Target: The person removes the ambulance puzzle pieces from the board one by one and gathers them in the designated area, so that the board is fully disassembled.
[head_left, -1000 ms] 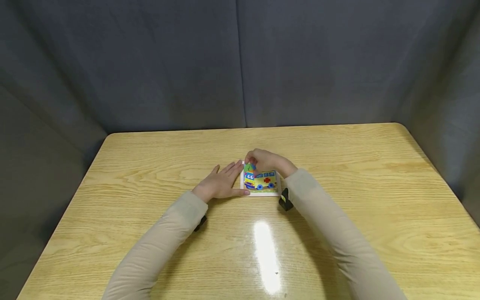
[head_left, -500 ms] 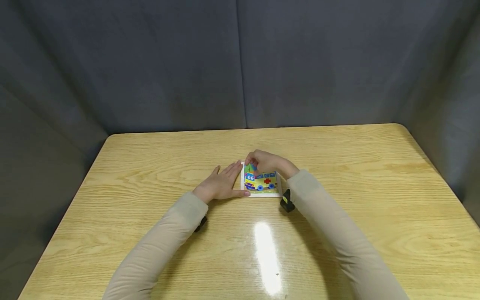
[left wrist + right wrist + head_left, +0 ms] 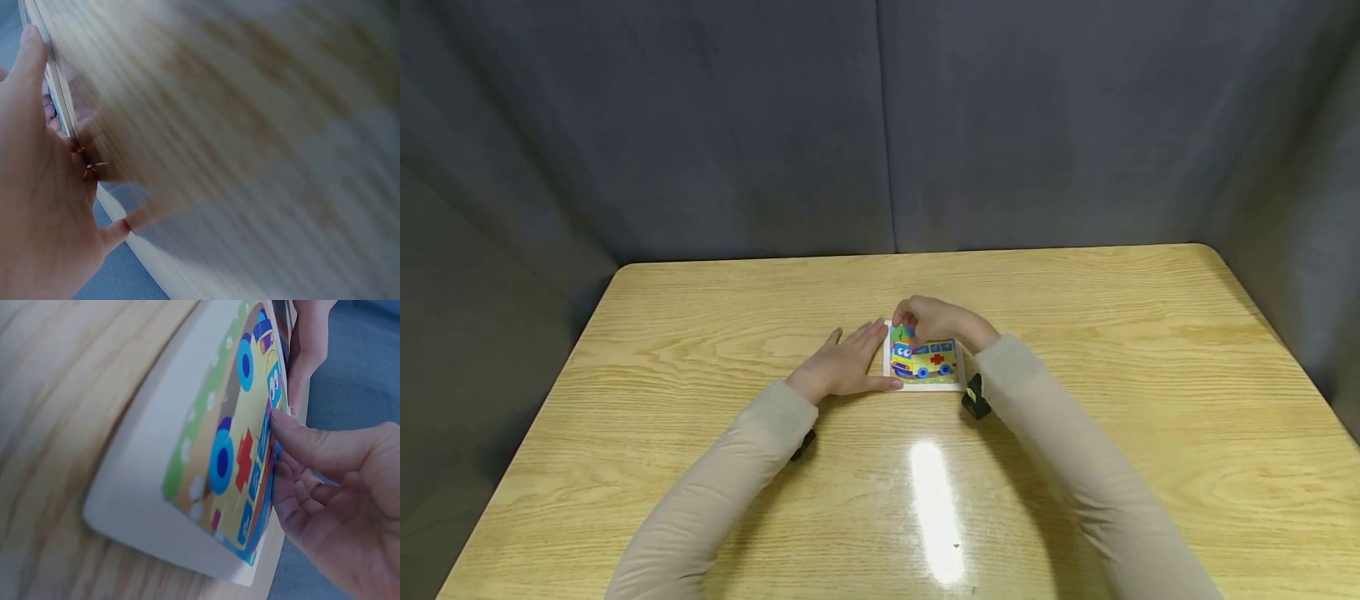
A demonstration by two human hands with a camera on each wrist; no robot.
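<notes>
A white-framed picture puzzle with a yellow cartoon ambulance lies flat on the table. My left hand rests along its left side, fingers spread and straight, thumb on the lower left corner. In the left wrist view that hand lies against the frame's edge. My right hand reaches over the top of the puzzle, its thumb and fingers pinching a green puzzle piece with a tree at the upper left. In the right wrist view the thumb meets the picture's upper edge; the curled fingers partly hide the piece.
The wooden table extends around both arms, with a bright light reflection in front of the puzzle. Grey curtains hang behind and at both sides. A black wrist device sits under the right wrist, close to the puzzle's lower right corner.
Both hands stay in nearly the same place on the puzzle. The green piece under the right fingers shifts very slightly; the small shift of the whole scene comes from the head camera.
</notes>
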